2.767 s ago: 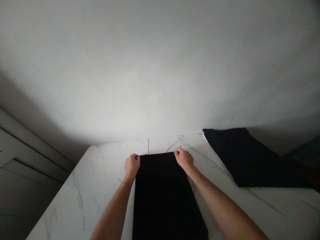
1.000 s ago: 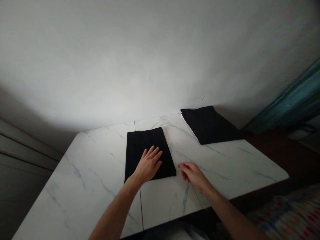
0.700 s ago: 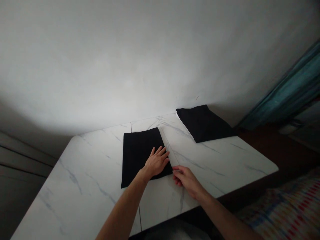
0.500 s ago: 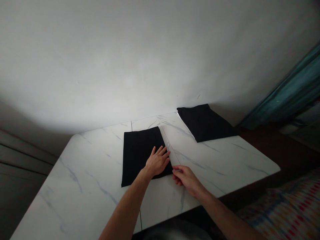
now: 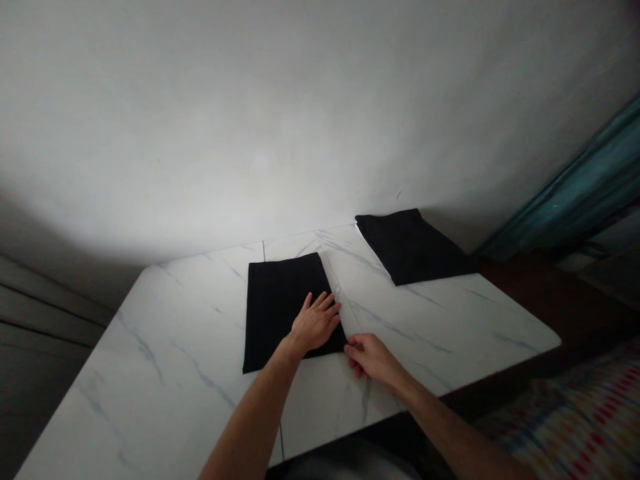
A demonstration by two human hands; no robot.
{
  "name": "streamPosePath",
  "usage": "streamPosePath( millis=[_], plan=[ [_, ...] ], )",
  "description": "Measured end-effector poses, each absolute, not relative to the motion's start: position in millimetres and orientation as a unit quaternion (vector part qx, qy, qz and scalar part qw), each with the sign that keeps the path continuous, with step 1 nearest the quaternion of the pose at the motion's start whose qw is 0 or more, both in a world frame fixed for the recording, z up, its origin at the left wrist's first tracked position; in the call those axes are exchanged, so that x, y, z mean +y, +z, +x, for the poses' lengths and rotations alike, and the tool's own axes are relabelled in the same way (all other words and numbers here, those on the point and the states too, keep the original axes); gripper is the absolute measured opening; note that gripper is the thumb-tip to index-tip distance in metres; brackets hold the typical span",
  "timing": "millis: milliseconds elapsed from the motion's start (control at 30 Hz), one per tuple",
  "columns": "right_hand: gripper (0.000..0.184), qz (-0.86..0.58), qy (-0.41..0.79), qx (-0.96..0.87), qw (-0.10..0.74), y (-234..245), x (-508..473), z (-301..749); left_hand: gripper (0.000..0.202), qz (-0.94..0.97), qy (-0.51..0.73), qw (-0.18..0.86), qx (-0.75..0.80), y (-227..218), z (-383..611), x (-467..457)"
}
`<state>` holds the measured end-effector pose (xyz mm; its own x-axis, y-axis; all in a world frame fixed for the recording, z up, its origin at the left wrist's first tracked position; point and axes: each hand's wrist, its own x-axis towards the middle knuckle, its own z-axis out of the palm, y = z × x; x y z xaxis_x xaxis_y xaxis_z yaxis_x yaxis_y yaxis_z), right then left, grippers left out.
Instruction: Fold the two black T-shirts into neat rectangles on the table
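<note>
A folded black cloth (image 5: 280, 300) lies flat on the white marbled table (image 5: 190, 333). My left hand (image 5: 315, 323) rests on its right side, palm down with the fingers spread. At the cloth's near right corner, my right hand (image 5: 373, 357) has thumb and fingers closed in a pinch; the corner seems to be between the fingertips. Whatever lies inside that pinch is mostly hidden by the fingers.
Farther right, a second folded black cloth (image 5: 417, 247) lies by the pale wall (image 5: 280, 120), with a thin white edge along its left side. A teal curtain (image 5: 575, 180) hangs at the right, and a colourful patterned fabric (image 5: 575, 420) is at lower right.
My right hand has shifted very slightly downward at the cloth's corner. The left hand stays in the same place on the cloth.
</note>
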<state>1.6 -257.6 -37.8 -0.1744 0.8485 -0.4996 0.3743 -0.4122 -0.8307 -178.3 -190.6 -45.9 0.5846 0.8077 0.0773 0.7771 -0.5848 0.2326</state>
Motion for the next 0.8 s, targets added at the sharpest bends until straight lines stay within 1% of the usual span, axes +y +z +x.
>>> streamPosePath(
  millis=[100,167,267,333,400,467,500,600,667,733,800],
  plan=[
    [0.025,-0.608,0.562,-0.528,0.19,-39,-258,1,0.055,0.889,0.087,0.068,0.445,-49,-178,-191],
    [0.033,-0.613,0.53,-0.557,0.178,-36,-256,-1,0.055,0.891,0.08,0.053,0.443,-50,-178,-193],
    [0.038,-0.635,0.425,-0.627,0.155,-31,-254,-5,0.057,0.892,0.078,0.045,0.442,-51,-177,-195],
    [0.036,-0.648,0.334,-0.67,0.142,-30,-254,-9,0.057,0.891,0.083,0.046,0.444,-50,-174,-195],
    [0.028,-0.655,0.257,-0.698,0.132,-31,-257,-10,0.057,0.888,0.085,0.05,0.448,-47,-171,-196],
    [0.015,-0.663,0.211,-0.707,0.126,-36,-261,-8,0.056,0.884,0.088,0.053,0.455,-40,-171,-200],
    [0.013,-0.665,0.2,-0.709,0.124,-39,-264,-6,0.056,0.881,0.093,0.052,0.46,-36,-173,-205],
    [0.024,-0.664,0.179,-0.714,0.134,-45,-266,2,0.058,0.859,0.115,0.028,0.498,-28,-192,-233],
    [0.029,-0.636,0.153,-0.736,0.173,-46,-264,5,0.059,0.819,0.119,0.004,0.561,-31,-211,-263],
    [0.036,-0.564,0.123,-0.786,0.22,-46,-258,2,0.06,0.774,0.106,-0.008,0.624,-40,-228,-297],
    [0.047,-0.465,0.1,-0.851,0.223,-49,-252,-6,0.061,0.749,0.092,-0.007,0.656,-52,-238,-327]
  ],
)
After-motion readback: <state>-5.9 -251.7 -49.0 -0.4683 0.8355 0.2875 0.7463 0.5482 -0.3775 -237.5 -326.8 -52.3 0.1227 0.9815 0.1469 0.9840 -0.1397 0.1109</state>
